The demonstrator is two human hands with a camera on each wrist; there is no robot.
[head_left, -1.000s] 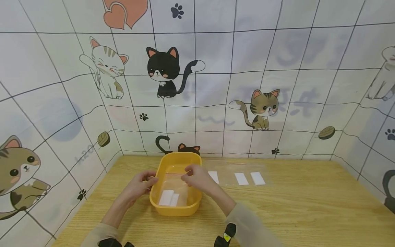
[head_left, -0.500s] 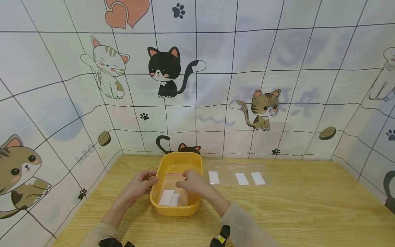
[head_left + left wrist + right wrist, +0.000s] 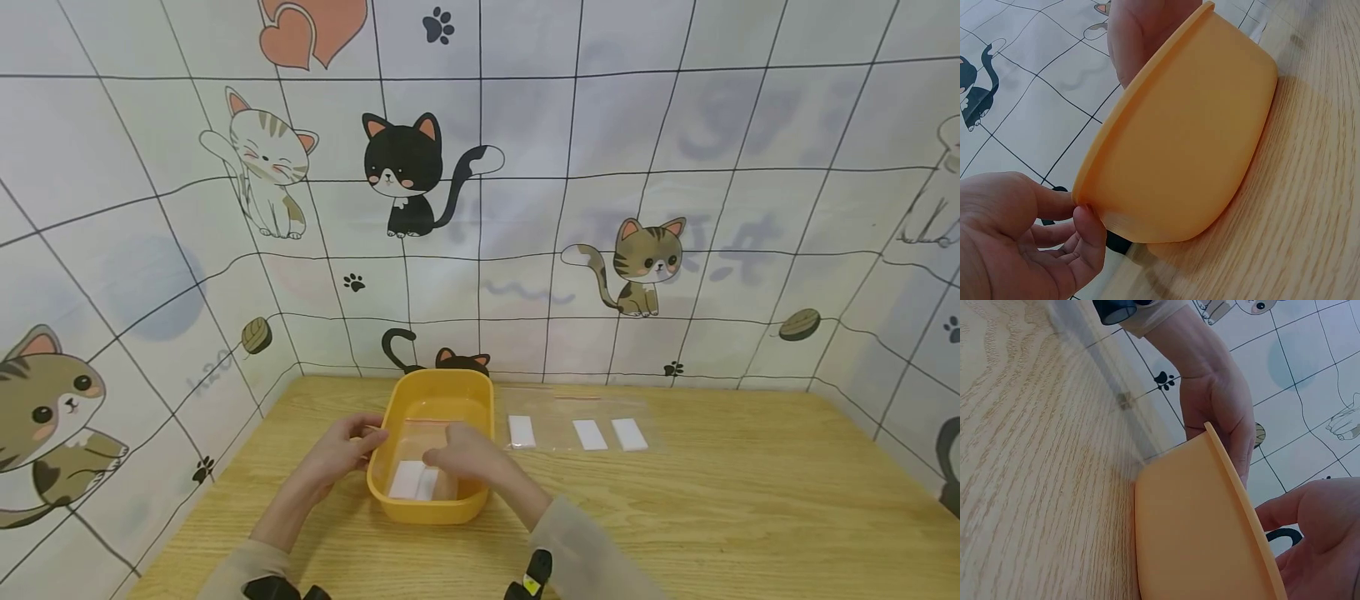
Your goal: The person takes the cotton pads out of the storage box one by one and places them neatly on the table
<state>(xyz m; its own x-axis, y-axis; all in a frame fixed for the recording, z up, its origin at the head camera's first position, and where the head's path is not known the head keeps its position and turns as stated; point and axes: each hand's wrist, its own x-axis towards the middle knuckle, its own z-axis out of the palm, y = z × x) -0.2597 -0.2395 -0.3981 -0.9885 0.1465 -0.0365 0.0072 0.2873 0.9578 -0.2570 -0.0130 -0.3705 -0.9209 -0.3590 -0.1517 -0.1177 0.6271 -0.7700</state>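
Note:
A yellow plastic basin [image 3: 427, 512] stands on the table. Inside it lies a clear zip bag [image 3: 431, 433] with a reddish seal line, along with white rectangular pieces [image 3: 407, 479] near the basin's front end. My left hand [image 3: 341, 454] holds the basin's left rim; in the left wrist view its thumb and fingers pinch the edge. Reaching over the right rim, my right hand [image 3: 468, 454] is down inside the basin, its thumb right at the white pieces and spread from the index finger. The basin wall hides its fingertips in the right wrist view.
Right of the basin, a clear zip bag [image 3: 555, 425] lies flat with three white rectangular pieces [image 3: 589, 435] on it or inside. A cat-printed cloth [image 3: 525, 250] hangs around the back and sides of the wooden table [image 3: 712, 492].
My right hand has moved left and lower into the basin, toward the white pieces. My left hand keeps its hold on the rim, and the basin stays in place.

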